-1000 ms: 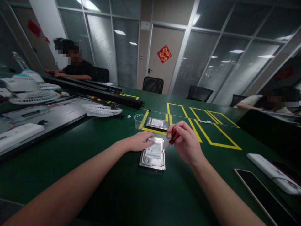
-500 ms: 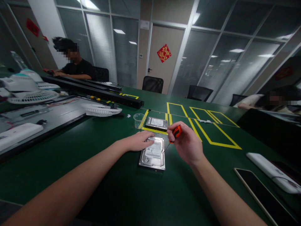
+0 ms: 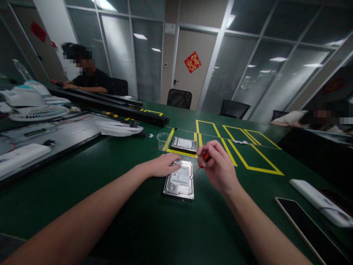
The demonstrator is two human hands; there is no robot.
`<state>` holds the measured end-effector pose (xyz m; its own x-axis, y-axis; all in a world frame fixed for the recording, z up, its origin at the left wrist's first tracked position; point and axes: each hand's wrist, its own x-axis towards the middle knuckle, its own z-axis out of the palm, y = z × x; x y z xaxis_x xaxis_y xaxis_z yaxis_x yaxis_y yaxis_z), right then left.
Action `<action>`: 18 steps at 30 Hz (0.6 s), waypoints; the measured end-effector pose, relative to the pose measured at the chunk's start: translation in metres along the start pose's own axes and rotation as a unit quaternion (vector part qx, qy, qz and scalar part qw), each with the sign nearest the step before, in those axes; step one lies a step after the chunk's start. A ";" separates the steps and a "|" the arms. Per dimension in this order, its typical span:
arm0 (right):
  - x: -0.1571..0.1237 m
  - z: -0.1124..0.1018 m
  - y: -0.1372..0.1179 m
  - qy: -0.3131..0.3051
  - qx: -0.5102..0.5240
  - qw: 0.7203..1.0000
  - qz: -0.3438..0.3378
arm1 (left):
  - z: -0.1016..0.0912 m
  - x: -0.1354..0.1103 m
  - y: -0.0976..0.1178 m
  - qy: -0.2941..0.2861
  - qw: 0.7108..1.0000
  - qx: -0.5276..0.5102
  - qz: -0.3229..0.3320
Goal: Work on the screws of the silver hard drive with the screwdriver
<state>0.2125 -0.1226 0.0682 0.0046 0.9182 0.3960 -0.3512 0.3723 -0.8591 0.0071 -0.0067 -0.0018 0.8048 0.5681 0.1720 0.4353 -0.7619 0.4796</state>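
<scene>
Flat on the green table lies a silver hard drive (image 3: pixel 179 182), label side up. My left hand (image 3: pixel 162 165) holds it at the far left corner, the thumb on its face and the fingers across its far end. A screwdriver (image 3: pixel 205 158) with a red and black handle is gripped in my right hand (image 3: pixel 219 167), fingers wrapped round it. Its thin shaft slants down to the drive's right edge; exactly what the tip touches is too small to tell. Just beyond sits a second hard drive (image 3: pixel 184 144), inside yellow tape. Beside that one stands a clear plastic cup (image 3: pixel 163 142).
A white fan grille (image 3: pixel 118 129) and a large metal panel (image 3: pixel 74 129) lie left, with long black bars (image 3: pixel 116 106) behind. At right are a phone (image 3: pixel 306 228) and a white device (image 3: pixel 317 200). Two people sit across the table, one at each side.
My right hand has turned slightly round the screwdriver, so less of the red handle shows. The hard drive and my left hand have stayed in place.
</scene>
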 end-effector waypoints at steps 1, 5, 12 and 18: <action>0.000 0.000 -0.001 -0.001 0.002 1.000 -0.002 | 0.000 0.000 0.000 -0.001 1.000 0.000 -0.001; 0.002 -0.001 -0.003 0.000 0.012 1.000 0.002 | -0.001 0.000 0.000 -0.003 1.000 -0.002 -0.003; 0.000 -0.001 -0.003 -0.015 -0.006 1.000 -0.007 | -0.001 0.000 0.001 -0.004 1.000 -0.003 -0.004; -0.001 -0.001 -0.001 -0.009 0.020 1.000 -0.009 | -0.001 0.001 0.001 -0.002 1.000 0.000 0.011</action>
<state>0.2138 -0.1235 0.0681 -0.0053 0.9085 0.4179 -0.3883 0.3832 -0.8381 0.0086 -0.0068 -0.0003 0.8158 0.5502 0.1781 0.4181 -0.7740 0.4755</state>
